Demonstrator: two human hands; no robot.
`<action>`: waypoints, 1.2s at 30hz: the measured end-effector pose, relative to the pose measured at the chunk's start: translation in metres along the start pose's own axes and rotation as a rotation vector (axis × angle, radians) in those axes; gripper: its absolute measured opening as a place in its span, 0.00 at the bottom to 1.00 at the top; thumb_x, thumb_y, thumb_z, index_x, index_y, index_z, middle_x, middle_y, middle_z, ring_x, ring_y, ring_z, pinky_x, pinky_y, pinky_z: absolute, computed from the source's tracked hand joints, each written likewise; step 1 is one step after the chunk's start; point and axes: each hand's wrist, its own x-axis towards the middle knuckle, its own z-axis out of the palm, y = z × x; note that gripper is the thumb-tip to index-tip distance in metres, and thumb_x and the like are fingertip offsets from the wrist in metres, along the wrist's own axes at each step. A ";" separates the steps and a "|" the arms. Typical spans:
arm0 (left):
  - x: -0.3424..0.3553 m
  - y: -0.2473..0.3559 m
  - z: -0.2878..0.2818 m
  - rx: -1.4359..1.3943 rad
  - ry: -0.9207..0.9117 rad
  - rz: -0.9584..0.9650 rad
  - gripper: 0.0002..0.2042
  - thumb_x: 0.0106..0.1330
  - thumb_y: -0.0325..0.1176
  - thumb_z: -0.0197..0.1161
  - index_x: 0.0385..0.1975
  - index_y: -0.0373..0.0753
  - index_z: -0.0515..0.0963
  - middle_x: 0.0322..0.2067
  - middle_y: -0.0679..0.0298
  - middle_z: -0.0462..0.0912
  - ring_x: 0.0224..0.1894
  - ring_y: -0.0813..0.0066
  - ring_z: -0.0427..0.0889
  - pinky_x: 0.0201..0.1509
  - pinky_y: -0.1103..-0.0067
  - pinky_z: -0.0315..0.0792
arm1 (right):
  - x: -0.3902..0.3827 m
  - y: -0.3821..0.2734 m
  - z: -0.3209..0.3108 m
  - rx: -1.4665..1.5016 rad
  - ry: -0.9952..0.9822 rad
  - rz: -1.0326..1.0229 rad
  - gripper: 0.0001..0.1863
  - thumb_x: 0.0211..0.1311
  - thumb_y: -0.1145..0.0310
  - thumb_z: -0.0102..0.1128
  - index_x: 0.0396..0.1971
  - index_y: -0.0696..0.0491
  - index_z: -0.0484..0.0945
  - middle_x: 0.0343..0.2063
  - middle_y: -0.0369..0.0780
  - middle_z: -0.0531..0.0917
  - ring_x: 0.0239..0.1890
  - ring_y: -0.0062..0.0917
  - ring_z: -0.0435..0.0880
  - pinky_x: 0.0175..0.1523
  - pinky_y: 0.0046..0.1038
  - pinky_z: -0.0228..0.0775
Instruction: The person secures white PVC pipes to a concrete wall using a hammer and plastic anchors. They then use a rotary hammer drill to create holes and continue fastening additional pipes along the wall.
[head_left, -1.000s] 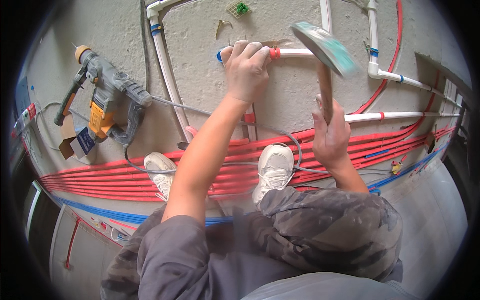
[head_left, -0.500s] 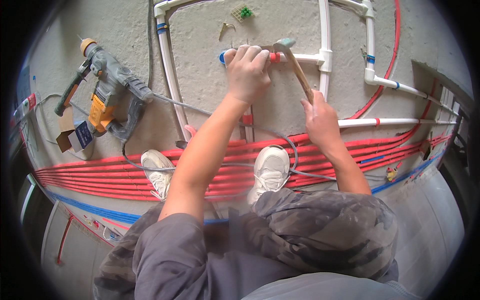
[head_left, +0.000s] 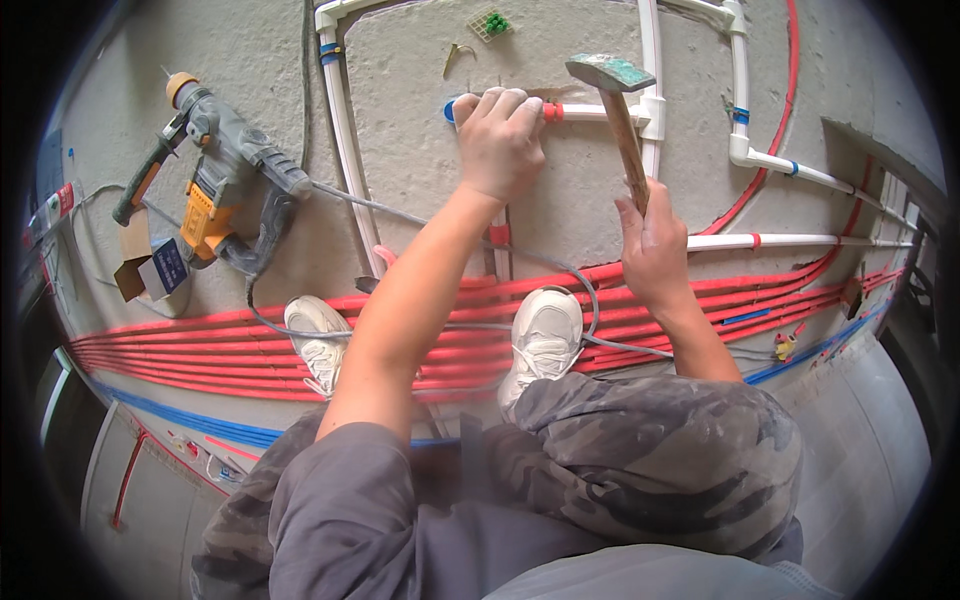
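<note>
Left hand (head_left: 500, 140): we see it curled down over the white pipe (head_left: 600, 112), fingers pressed together on it beside a red clip (head_left: 551, 112), pinning it to the floor (head_left: 420, 200).
Right hand (head_left: 655, 245): wrapped tight round the lower end of the hammer (head_left: 620, 110) handle, head raised just above the pipe.
Where the pipe lies: toward the far edge of the floor, running sideways into a white upright pipe (head_left: 650, 60).
How the hammer handles: we judge it head-heavy, the wooden handle stiff and fairly grippy; held low on the handle it swings hard.
How the pipe handles: light, stiff plastic, likely to crack under a stray blow; best steadied close to the clip.
Nearby: a drill (head_left: 225, 190) lies toward the floor's left edge; red cables (head_left: 250, 350) run under the shoes (head_left: 545, 335).
</note>
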 end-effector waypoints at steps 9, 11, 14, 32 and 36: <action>-0.002 -0.003 0.006 -0.047 0.077 0.062 0.05 0.61 0.33 0.71 0.36 0.45 0.85 0.37 0.70 0.86 0.46 0.67 0.85 0.53 0.65 0.65 | -0.001 0.017 0.013 -0.137 -0.122 0.033 0.15 0.77 0.67 0.62 0.56 0.56 0.73 0.35 0.55 0.86 0.36 0.61 0.85 0.39 0.57 0.75; -0.002 -0.003 0.008 -0.040 0.075 0.062 0.06 0.61 0.33 0.71 0.36 0.44 0.85 0.37 0.70 0.86 0.46 0.67 0.85 0.53 0.65 0.65 | -0.003 0.016 0.015 -0.109 -0.108 0.054 0.15 0.77 0.67 0.63 0.56 0.56 0.73 0.35 0.55 0.86 0.37 0.60 0.85 0.39 0.57 0.76; -0.002 -0.003 0.005 -0.027 0.058 0.040 0.06 0.61 0.33 0.73 0.37 0.46 0.87 0.39 0.70 0.88 0.47 0.68 0.86 0.55 0.67 0.66 | -0.001 0.019 0.017 -0.149 -0.137 0.087 0.16 0.77 0.67 0.63 0.57 0.56 0.73 0.36 0.55 0.87 0.37 0.60 0.86 0.40 0.57 0.76; 0.073 -0.076 -0.042 0.094 -0.155 -0.151 0.07 0.66 0.25 0.68 0.41 0.34 0.83 0.40 0.51 0.87 0.47 0.47 0.86 0.52 0.60 0.79 | -0.060 0.026 0.019 0.201 0.000 0.192 0.12 0.80 0.67 0.62 0.52 0.60 0.78 0.25 0.49 0.81 0.26 0.39 0.82 0.35 0.40 0.73; 0.053 -0.033 -0.084 -0.258 -0.033 -0.273 0.05 0.66 0.23 0.72 0.38 0.34 0.83 0.31 0.56 0.88 0.34 0.66 0.87 0.43 0.72 0.79 | -0.079 0.030 0.016 0.250 -0.008 0.199 0.14 0.80 0.68 0.62 0.55 0.60 0.78 0.27 0.48 0.83 0.28 0.32 0.82 0.37 0.35 0.75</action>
